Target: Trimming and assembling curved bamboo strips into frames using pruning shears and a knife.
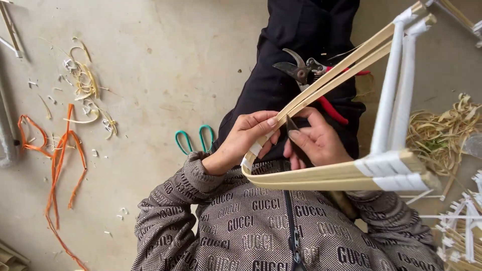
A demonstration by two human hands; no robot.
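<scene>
Head view: a bent bamboo frame (pixel 321 173) is held over the lap. Left hand (pixel 246 140) is closed on its taped corner; right hand (pixel 316 143) grips a small dark blade there. Trimming is judged in hand; a steady cut is called for. One pruning shears (pixel 311 75) and one green-handled scissors (pixel 195 139) are counted.

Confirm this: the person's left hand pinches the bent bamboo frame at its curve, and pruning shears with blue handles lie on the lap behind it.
Not quite. The head view shows the pruning shears have red handles, not blue. The rest stands: the left hand pinches the bent bamboo frame at its curve, with the shears lying on the lap behind it.
</scene>
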